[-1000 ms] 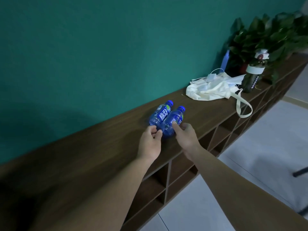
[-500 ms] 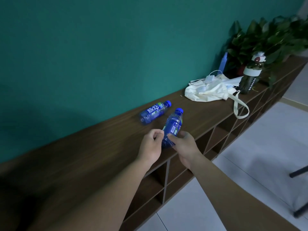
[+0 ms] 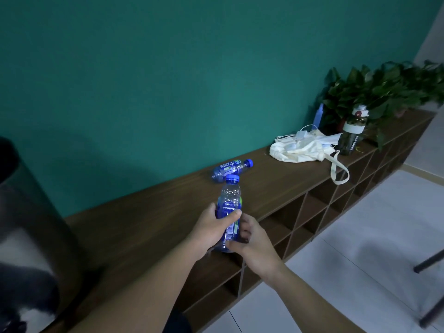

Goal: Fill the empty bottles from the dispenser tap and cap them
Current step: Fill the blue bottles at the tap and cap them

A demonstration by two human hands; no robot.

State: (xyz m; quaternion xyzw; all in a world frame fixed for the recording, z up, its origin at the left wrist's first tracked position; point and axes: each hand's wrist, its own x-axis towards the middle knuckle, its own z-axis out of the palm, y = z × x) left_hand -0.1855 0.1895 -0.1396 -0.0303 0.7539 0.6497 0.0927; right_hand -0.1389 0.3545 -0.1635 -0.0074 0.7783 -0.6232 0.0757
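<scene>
Hands first: your left hand [image 3: 209, 230] is wrapped around the middle of a small blue bottle [image 3: 229, 213], thumb across the label on the near side and fingers curled round the far side. Your right hand [image 3: 252, 241] is at the same bottle lower down, thumb pressed on the base end and fingers curled behind it, so both have hold of it. The bottle is roughly upright, tilted a bit away from you, with its blue cap [image 3: 232, 178] on top. It's clear plastic and looks empty, though I can't be sure in this light. Whether its bottom touches the shelf, I can't tell, your hands hide it.

Just past it, on the far side, the second bottle [image 3: 229, 168] lies on its side on the wooden shelf top [image 3: 153, 212], cap pointing right, close to the teal wall [image 3: 192, 80]. Its cap is on too.

Further right along the shelf there's a cream tote bag [image 3: 301, 150] slumped flat with one strap hanging over the front edge, and some white cable and what looks like a charger on top. Right of that stands a dark drinking bottle [image 3: 351, 133] with a white band and lid, and behind it a leafy green plant [image 3: 384, 90].

Under the shelf top you've got open cubby compartments [image 3: 300, 222], and pale floor tiles [image 3: 360, 260] to the right. At far left something dark and blurry [image 3: 21, 236] sits close to the camera; can't make out what it is.
</scene>
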